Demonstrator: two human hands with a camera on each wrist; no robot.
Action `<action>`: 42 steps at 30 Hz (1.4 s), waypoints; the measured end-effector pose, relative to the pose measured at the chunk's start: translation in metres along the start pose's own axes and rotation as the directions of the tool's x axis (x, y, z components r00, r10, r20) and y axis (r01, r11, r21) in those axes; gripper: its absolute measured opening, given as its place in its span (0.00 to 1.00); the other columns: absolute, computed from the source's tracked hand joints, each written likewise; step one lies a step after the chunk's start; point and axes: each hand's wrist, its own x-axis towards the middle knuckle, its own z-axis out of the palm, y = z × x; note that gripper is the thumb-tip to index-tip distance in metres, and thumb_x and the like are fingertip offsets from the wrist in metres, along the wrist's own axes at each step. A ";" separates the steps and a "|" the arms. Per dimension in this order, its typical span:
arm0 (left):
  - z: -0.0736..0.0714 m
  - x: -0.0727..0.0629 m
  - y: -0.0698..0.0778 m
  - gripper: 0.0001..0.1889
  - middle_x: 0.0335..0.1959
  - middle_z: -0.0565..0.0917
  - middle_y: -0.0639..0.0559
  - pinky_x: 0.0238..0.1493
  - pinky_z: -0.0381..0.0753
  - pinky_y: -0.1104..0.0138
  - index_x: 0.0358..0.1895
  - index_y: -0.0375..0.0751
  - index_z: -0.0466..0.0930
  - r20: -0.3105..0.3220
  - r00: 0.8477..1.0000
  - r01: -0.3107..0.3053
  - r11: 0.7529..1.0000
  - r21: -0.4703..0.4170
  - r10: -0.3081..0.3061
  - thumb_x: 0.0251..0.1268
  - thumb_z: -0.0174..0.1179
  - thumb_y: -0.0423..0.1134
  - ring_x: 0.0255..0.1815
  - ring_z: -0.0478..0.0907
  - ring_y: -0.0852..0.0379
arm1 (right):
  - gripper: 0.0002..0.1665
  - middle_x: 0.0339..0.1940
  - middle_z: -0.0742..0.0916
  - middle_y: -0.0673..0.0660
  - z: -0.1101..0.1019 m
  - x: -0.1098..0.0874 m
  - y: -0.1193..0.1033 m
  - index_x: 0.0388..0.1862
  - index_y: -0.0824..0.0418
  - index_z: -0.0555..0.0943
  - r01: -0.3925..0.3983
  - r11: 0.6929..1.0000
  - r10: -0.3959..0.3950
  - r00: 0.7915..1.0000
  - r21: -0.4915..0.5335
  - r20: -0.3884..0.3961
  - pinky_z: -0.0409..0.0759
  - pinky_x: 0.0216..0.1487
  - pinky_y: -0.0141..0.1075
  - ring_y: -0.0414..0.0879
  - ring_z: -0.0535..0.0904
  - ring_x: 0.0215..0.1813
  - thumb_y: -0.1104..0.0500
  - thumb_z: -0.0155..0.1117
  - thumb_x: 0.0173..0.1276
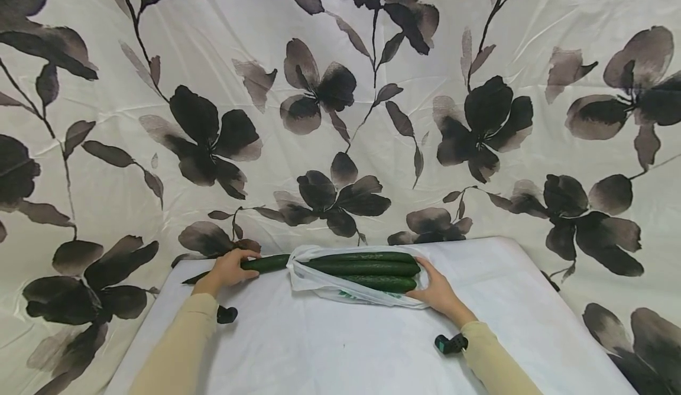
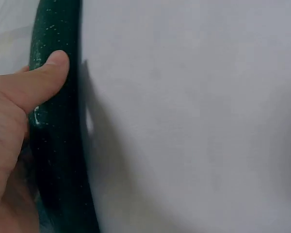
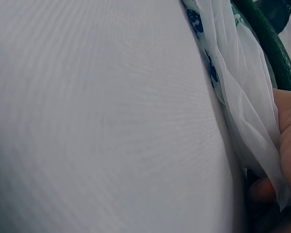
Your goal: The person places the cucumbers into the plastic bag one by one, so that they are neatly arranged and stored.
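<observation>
A long dark green cucumber [image 1: 273, 263] lies at the far side of the table, its thin end poking out left of my left hand [image 1: 230, 271]. That hand grips it, the thumb [image 2: 56, 68] laid over its skin in the left wrist view. Its right end meets the mouth of a white plastic bag [image 1: 304, 279]. Several more cucumbers [image 1: 367, 267] lie side by side in the bag, showing through its opening. At the bag's right end my right hand [image 1: 438, 288] holds bag and cucumber ends between thumb and fingers. In the right wrist view, bag plastic [image 3: 242, 92] partly hides this hand.
The table [image 1: 340, 353] has a white cover, with its back edge just behind the cucumbers. A floral cloth [image 1: 372, 117] hangs behind and to both sides. Small black devices sit by the left wrist [image 1: 227, 314] and the right wrist [image 1: 451, 344].
</observation>
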 end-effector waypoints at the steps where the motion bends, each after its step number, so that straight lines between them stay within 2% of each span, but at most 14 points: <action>1: 0.001 -0.002 0.001 0.26 0.44 0.78 0.45 0.48 0.71 0.46 0.58 0.46 0.80 0.008 1.000 -0.013 1.000 0.006 0.013 0.56 0.72 0.45 0.43 0.74 0.47 | 0.58 0.73 0.65 0.66 0.000 0.000 0.000 0.76 0.54 0.59 0.002 1.000 -0.002 1.000 0.001 0.000 0.59 0.66 0.62 0.66 0.58 0.72 0.52 0.81 0.50; 4: 0.003 -0.007 0.004 0.28 0.44 0.74 0.43 0.45 0.74 0.48 0.61 0.43 0.77 0.041 0.999 -0.036 0.999 0.018 0.035 0.58 0.71 0.45 0.41 0.72 0.48 | 0.58 0.73 0.65 0.66 -0.002 0.002 -0.002 0.76 0.55 0.59 0.017 1.000 -0.017 1.000 0.001 -0.004 0.59 0.67 0.61 0.66 0.58 0.72 0.52 0.81 0.50; 8: 0.004 -0.014 0.008 0.30 0.55 0.75 0.35 0.53 0.72 0.44 0.65 0.40 0.72 0.045 0.997 -0.068 0.996 0.051 0.066 0.62 0.67 0.47 0.51 0.74 0.40 | 0.57 0.73 0.66 0.66 -0.004 0.004 -0.004 0.76 0.56 0.60 0.037 0.999 -0.037 0.999 -0.002 -0.005 0.59 0.67 0.61 0.66 0.58 0.72 0.52 0.81 0.50; 11: 0.004 -0.020 0.009 0.30 0.62 0.73 0.34 0.56 0.69 0.42 0.66 0.39 0.71 0.021 0.997 -0.081 0.995 0.058 0.080 0.63 0.66 0.47 0.58 0.72 0.37 | 0.58 0.73 0.66 0.67 -0.005 0.004 -0.004 0.76 0.56 0.60 0.031 0.999 -0.031 1.000 -0.007 0.001 0.60 0.66 0.61 0.66 0.58 0.72 0.52 0.81 0.50; 17: -0.001 -0.032 0.003 0.32 0.62 0.74 0.36 0.55 0.69 0.42 0.68 0.40 0.70 -0.036 0.999 -0.040 0.999 -0.006 0.040 0.62 0.67 0.48 0.58 0.72 0.38 | 0.58 0.72 0.66 0.67 -0.006 0.004 -0.002 0.76 0.55 0.60 0.026 1.000 -0.026 1.000 -0.018 -0.004 0.60 0.66 0.61 0.66 0.59 0.72 0.50 0.81 0.50; 23: -0.013 -0.039 0.003 0.32 0.61 0.74 0.34 0.55 0.68 0.41 0.69 0.39 0.69 -0.091 0.989 -0.120 0.990 -0.075 0.113 0.62 0.68 0.41 0.57 0.72 0.37 | 0.58 0.73 0.65 0.67 -0.006 0.001 -0.003 0.76 0.56 0.59 0.021 1.000 -0.021 1.000 -0.011 0.001 0.60 0.66 0.61 0.66 0.58 0.72 0.51 0.81 0.50; 26: -0.018 -0.040 0.007 0.32 0.61 0.74 0.36 0.54 0.68 0.41 0.69 0.44 0.68 -0.096 0.990 -0.108 0.990 -0.095 0.099 0.63 0.67 0.40 0.57 0.72 0.38 | 0.58 0.73 0.65 0.67 -0.005 0.001 -0.002 0.76 0.55 0.59 0.016 1.000 -0.016 1.000 -0.013 0.000 0.60 0.66 0.61 0.66 0.58 0.72 0.49 0.81 0.50; 30: -0.023 -0.043 0.012 0.32 0.62 0.72 0.37 0.54 0.68 0.42 0.70 0.48 0.65 -0.085 0.995 -0.058 0.993 -0.104 0.049 0.65 0.65 0.41 0.57 0.70 0.39 | 0.59 0.73 0.65 0.67 -0.004 0.000 -0.003 0.76 0.55 0.59 0.009 1.000 -0.009 1.000 -0.010 0.006 0.60 0.66 0.62 0.67 0.58 0.72 0.48 0.81 0.50; 33: -0.025 -0.045 0.015 0.32 0.63 0.71 0.38 0.54 0.69 0.42 0.71 0.50 0.64 -0.090 0.995 -0.044 0.994 -0.095 0.036 0.65 0.65 0.45 0.58 0.70 0.39 | 0.59 0.73 0.64 0.67 -0.003 -0.002 -0.002 0.76 0.55 0.59 0.005 1.000 -0.005 1.000 -0.002 0.015 0.59 0.66 0.63 0.67 0.57 0.72 0.48 0.81 0.50; 38: -0.028 -0.047 0.020 0.33 0.61 0.73 0.40 0.51 0.70 0.44 0.70 0.52 0.65 -0.109 0.992 -0.069 0.995 -0.066 0.061 0.63 0.66 0.50 0.54 0.72 0.42 | 0.59 0.74 0.64 0.67 -0.001 -0.003 -0.002 0.76 0.55 0.58 0.004 1.000 -0.003 1.000 -0.004 0.020 0.59 0.66 0.63 0.67 0.57 0.72 0.48 0.81 0.50; 42: -0.031 -0.049 0.028 0.32 0.58 0.75 0.42 0.49 0.71 0.47 0.70 0.53 0.67 -0.119 0.989 -0.090 0.995 -0.042 0.085 0.62 0.67 0.47 0.51 0.73 0.45 | 0.59 0.73 0.64 0.67 -0.001 -0.003 -0.002 0.76 0.55 0.59 0.009 1.000 -0.009 1.000 -0.011 0.017 0.59 0.66 0.63 0.67 0.57 0.72 0.48 0.81 0.50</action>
